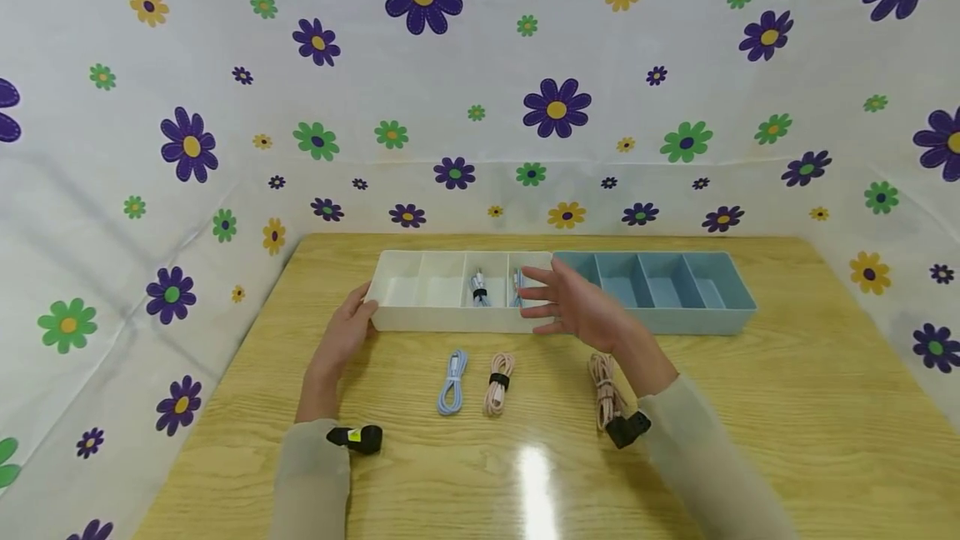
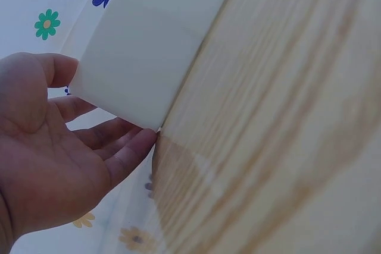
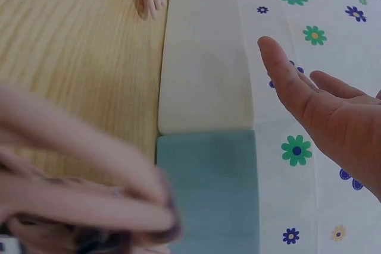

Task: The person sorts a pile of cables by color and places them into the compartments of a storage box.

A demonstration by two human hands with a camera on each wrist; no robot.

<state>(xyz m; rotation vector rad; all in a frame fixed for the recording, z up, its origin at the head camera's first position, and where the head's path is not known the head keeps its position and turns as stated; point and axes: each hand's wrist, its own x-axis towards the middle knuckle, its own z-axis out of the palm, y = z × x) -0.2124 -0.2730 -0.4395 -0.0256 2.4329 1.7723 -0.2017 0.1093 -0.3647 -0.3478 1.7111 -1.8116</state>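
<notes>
A white divided box [image 1: 431,319] stands on the table, its right end against a blue divided box [image 1: 701,322]. My left hand [image 1: 348,325] holds the white box's left end, thumb at the front corner and fingers along the end wall. Above the joint of the two boxes, my right hand [image 1: 581,298] is spread, palm turned left, gripping nothing. A coiled cable with a black strap [image 1: 480,293] lies in the third white compartment. Another light blue cable [image 1: 517,280] lies in the fourth, partly hidden by right fingertips. The two left white compartments hold nothing.
In front of the boxes lie a coiled blue cable [image 1: 452,382] and a pink cable with a black strap [image 1: 498,383]. A thicker brownish-pink cable bundle [image 1: 604,386] lies beside the right forearm. Flowered white cloth [image 1: 480,65] surrounds the wooden table [image 1: 420,482].
</notes>
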